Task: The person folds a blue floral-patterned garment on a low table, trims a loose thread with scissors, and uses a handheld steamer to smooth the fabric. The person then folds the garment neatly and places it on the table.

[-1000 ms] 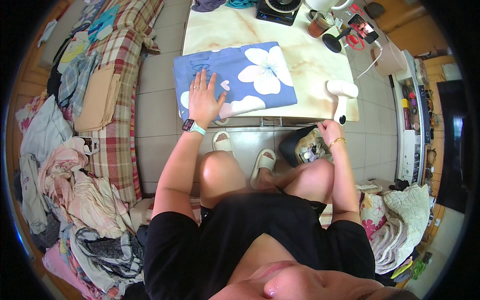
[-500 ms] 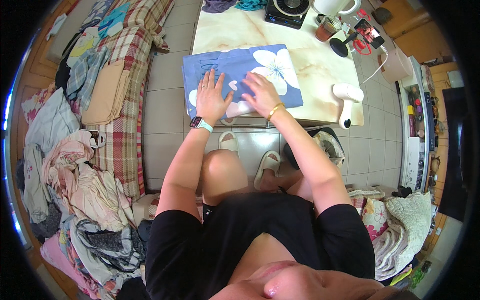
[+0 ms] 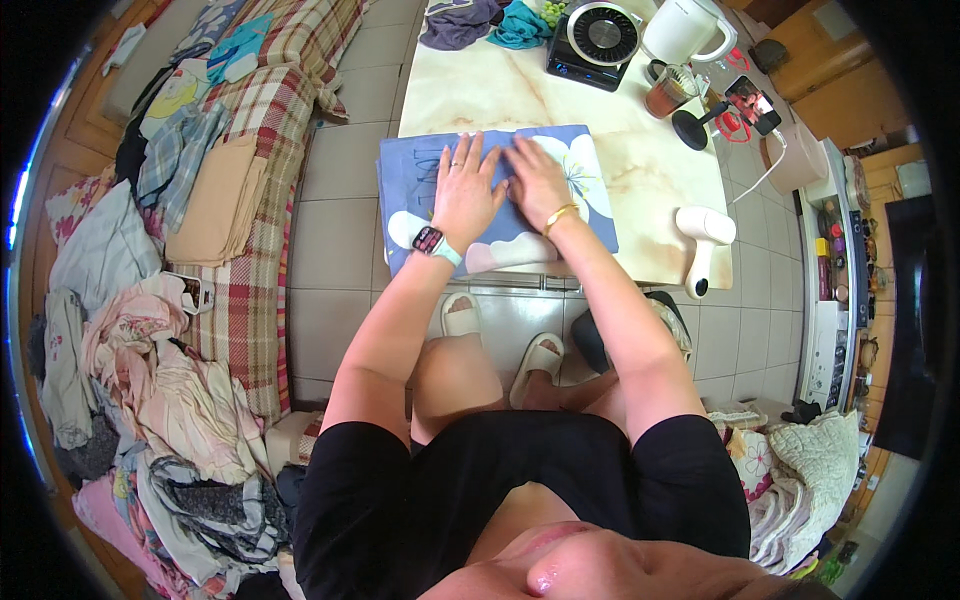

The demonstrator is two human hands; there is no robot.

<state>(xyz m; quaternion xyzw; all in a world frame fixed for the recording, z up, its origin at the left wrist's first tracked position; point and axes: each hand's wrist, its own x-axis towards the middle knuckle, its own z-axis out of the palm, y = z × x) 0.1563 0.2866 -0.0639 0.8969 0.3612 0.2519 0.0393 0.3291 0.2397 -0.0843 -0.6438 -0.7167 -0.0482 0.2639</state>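
A folded blue cloth [image 3: 408,190] with white flowers and a pale pink patch lies flat near the front edge of the marble-patterned table [image 3: 660,190]. On its left half my left hand [image 3: 467,195] rests palm down, fingers stretched out and lightly spread; a watch is on that wrist. Close beside it, toward the cloth's middle, my right hand [image 3: 537,180] also lies flat on the fabric, with a gold bracelet at the wrist. Neither hand grips anything. Parts of the cloth's print are hidden under my hands.
A white handheld appliance [image 3: 704,245] lies at the table's right edge. Farther back stand a glass of brown drink [image 3: 670,92], a phone on a stand [image 3: 748,105], a black cooktop [image 3: 595,45] and a white kettle [image 3: 690,30]. Clothes [image 3: 190,400] pile up on the left beside a plaid sofa [image 3: 265,180].
Both hands have slid forward over the cloth and come closer together. The view has shifted, so the table sits lower in the picture with more of its far side showing.
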